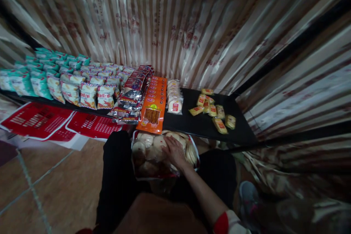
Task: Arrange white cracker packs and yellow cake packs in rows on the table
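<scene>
My right hand [174,150] rests on round, pale crackers in clear wrappers [149,144], its fingers stretched out over them. They fill a red-and-white box [197,153] that sits between my knees, against the shelf's front edge. Just beyond the box, a short row of wrapped round crackers [174,102] lies on the black shelf [189,126]. Left of that row is an orange snack pack [153,104]. My left hand is out of view.
Dark red and silver packs [133,87], white snack bags [89,95] and teal bags [38,80] line the shelf's left part. Small yellow packets [212,110] lie scattered at right. A striped curtain [153,18] hangs behind; red printed sheets [38,120] hang below the shelf.
</scene>
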`<state>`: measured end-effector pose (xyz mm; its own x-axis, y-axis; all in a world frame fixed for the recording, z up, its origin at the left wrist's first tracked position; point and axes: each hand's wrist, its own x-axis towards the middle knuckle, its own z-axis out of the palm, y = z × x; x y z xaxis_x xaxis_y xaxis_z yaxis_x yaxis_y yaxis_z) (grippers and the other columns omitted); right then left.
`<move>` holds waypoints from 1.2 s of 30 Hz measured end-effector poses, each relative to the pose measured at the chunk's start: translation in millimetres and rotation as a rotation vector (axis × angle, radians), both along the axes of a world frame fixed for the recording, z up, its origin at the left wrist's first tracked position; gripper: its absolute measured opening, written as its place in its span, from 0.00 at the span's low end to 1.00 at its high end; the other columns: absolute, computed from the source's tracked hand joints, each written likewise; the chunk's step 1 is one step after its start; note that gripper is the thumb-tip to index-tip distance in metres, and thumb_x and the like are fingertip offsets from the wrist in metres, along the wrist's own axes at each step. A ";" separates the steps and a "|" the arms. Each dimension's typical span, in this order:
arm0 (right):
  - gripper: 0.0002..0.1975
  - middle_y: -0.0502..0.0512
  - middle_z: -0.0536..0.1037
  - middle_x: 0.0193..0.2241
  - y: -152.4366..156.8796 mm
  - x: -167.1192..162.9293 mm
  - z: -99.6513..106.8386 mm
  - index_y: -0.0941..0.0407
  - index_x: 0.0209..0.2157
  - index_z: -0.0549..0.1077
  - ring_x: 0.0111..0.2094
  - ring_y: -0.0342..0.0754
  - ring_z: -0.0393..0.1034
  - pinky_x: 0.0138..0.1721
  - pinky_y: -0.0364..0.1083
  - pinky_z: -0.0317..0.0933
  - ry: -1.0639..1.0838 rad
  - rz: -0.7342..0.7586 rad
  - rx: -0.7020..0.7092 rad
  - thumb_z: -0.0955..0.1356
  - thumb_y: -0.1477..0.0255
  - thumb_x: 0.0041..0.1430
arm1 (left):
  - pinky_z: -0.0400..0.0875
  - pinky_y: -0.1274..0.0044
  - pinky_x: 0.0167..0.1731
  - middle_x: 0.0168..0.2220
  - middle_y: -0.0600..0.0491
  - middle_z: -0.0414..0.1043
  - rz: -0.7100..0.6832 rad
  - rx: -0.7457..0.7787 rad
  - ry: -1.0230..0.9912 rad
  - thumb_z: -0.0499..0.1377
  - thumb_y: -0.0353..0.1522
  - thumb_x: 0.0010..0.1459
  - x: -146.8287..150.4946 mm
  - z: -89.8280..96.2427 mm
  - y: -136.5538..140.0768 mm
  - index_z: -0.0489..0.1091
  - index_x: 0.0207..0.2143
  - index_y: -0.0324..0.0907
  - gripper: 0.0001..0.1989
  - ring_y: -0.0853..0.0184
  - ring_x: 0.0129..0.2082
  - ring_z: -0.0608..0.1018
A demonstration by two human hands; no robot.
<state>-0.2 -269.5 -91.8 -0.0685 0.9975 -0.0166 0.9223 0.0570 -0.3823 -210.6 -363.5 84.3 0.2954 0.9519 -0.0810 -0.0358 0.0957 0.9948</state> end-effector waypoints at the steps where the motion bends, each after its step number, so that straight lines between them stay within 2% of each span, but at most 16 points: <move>1: 0.22 0.61 0.69 0.53 0.9 0.4 -0.1 0.56 0.54 0.66 0.58 0.56 0.55 0.55 0.56 0.51 0.022 0.003 0.001 0.62 0.64 0.59 | 0.67 0.72 0.23 0.23 0.54 0.71 -0.041 0.010 0.051 0.54 0.45 0.47 8.9 -4.4 15.1 0.72 0.32 0.58 0.10 0.62 0.26 0.73; 3: 0.21 0.62 0.70 0.51 2.7 0.5 -0.8 0.57 0.52 0.67 0.57 0.57 0.57 0.55 0.57 0.52 0.058 0.004 0.016 0.64 0.67 0.57 | 0.66 0.73 0.26 0.23 0.54 0.70 -0.082 0.020 0.140 0.59 0.39 0.45 26.1 -22.3 44.5 0.71 0.26 0.49 0.06 0.65 0.25 0.72; 4: 0.21 0.63 0.70 0.51 3.4 0.2 -1.3 0.58 0.51 0.68 0.56 0.58 0.58 0.54 0.57 0.53 0.078 0.006 0.032 0.64 0.68 0.56 | 0.66 0.74 0.28 0.23 0.54 0.70 -0.081 0.046 0.310 0.58 0.37 0.46 32.2 -35.0 58.1 0.69 0.23 0.46 0.05 0.66 0.24 0.71; 6: 0.21 0.64 0.71 0.49 3.8 -1.0 -2.2 0.58 0.51 0.68 0.53 0.57 0.62 0.52 0.56 0.55 0.137 0.018 0.072 0.65 0.70 0.55 | 0.65 0.75 0.31 0.24 0.53 0.71 -0.045 0.028 0.565 0.54 0.35 0.51 36.0 -64.1 80.8 0.68 0.25 0.42 0.07 0.67 0.27 0.72; 8: 0.23 0.63 0.71 0.47 2.7 -2.3 -2.1 0.58 0.52 0.66 0.50 0.56 0.63 0.51 0.55 0.58 0.204 0.018 0.113 0.65 0.71 0.53 | 0.66 0.76 0.34 0.29 0.51 0.73 -0.001 -0.089 0.707 0.51 0.32 0.54 30.6 -92.0 96.2 0.68 0.29 0.40 0.08 0.66 0.30 0.74; 11: 0.25 0.61 0.71 0.44 -1.0 -4.0 0.8 0.57 0.53 0.65 0.48 0.55 0.64 0.49 0.54 0.60 0.300 -0.029 0.142 0.66 0.73 0.51 | 0.65 0.75 0.41 0.39 0.45 0.73 -0.013 -0.126 0.771 0.50 0.29 0.54 20.3 -120.7 105.3 0.68 0.39 0.37 0.11 0.64 0.39 0.75; 16: 0.24 0.56 0.68 0.39 -7.0 -6.7 9.5 0.52 0.53 0.65 0.42 0.49 0.66 0.46 0.51 0.63 0.517 -0.116 0.179 0.62 0.75 0.54 | 0.65 0.73 0.46 0.47 0.43 0.70 -0.045 -0.173 0.734 0.50 0.29 0.54 29.6 -139.1 99.0 0.63 0.49 0.37 0.19 0.61 0.45 0.74; 21: 0.15 0.59 0.69 0.41 -9.9 -6.8 16.0 0.54 0.43 0.74 0.43 0.50 0.67 0.42 0.49 0.66 0.752 -0.245 0.222 0.64 0.67 0.54 | 0.68 0.73 0.46 0.53 0.44 0.65 -0.050 -0.167 0.564 0.53 0.31 0.52 46.0 -145.6 86.4 0.56 0.56 0.38 0.27 0.60 0.47 0.73; 23: 0.15 0.61 0.69 0.43 -10.2 -3.7 19.3 0.55 0.38 0.76 0.44 0.51 0.67 0.41 0.49 0.67 0.852 -0.313 0.185 0.66 0.63 0.51 | 0.65 0.71 0.51 0.55 0.45 0.63 -0.043 -0.093 0.493 0.55 0.31 0.51 47.9 -143.5 81.1 0.58 0.56 0.40 0.28 0.58 0.51 0.70; 25: 0.16 0.61 0.71 0.43 -10.8 0.9 24.7 0.55 0.35 0.76 0.41 0.52 0.69 0.39 0.50 0.67 0.927 -0.378 0.105 0.67 0.60 0.48 | 0.59 0.70 0.56 0.56 0.47 0.61 -0.043 -0.006 0.448 0.56 0.29 0.48 48.1 -138.8 76.4 0.63 0.53 0.42 0.27 0.57 0.56 0.65; 28: 0.20 0.58 0.76 0.36 -13.3 7.0 37.3 0.56 0.36 0.76 0.34 0.51 0.71 0.34 0.50 0.67 1.015 -0.423 -0.107 0.68 0.56 0.46 | 0.55 0.66 0.58 0.58 0.49 0.58 -0.032 0.109 0.408 0.56 0.26 0.47 47.7 -129.0 73.8 0.67 0.48 0.45 0.24 0.57 0.59 0.60; 30: 0.22 0.56 0.77 0.32 -15.4 8.9 47.6 0.56 0.37 0.76 0.32 0.51 0.71 0.33 0.49 0.66 1.067 -0.374 -0.235 0.68 0.54 0.46 | 0.56 0.65 0.57 0.57 0.49 0.59 -0.002 0.168 0.420 0.54 0.24 0.46 47.9 -120.3 76.8 0.69 0.43 0.44 0.20 0.57 0.57 0.62; 32: 0.24 0.55 0.78 0.32 -16.2 10.1 58.4 0.57 0.37 0.76 0.35 0.51 0.71 0.36 0.49 0.66 1.081 -0.275 -0.292 0.67 0.52 0.47 | 0.58 0.66 0.55 0.53 0.48 0.63 0.028 0.205 0.447 0.53 0.23 0.46 48.8 -108.9 83.8 0.70 0.38 0.43 0.16 0.59 0.53 0.66; 36: 0.25 0.57 0.77 0.39 -11.7 18.7 80.3 0.55 0.40 0.76 0.43 0.52 0.70 0.47 0.52 0.61 0.907 -0.123 -0.226 0.63 0.50 0.52 | 0.64 0.70 0.47 0.39 0.50 0.71 0.019 0.248 0.497 0.53 0.23 0.44 52.2 -81.4 102.1 0.69 0.34 0.43 0.14 0.61 0.43 0.71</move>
<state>18.5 -281.2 -11.5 -0.0441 0.9783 -0.2023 0.2620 -0.1840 -0.9474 -158.4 -261.3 2.9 0.2618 0.9649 0.0210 0.4444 -0.1399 0.8848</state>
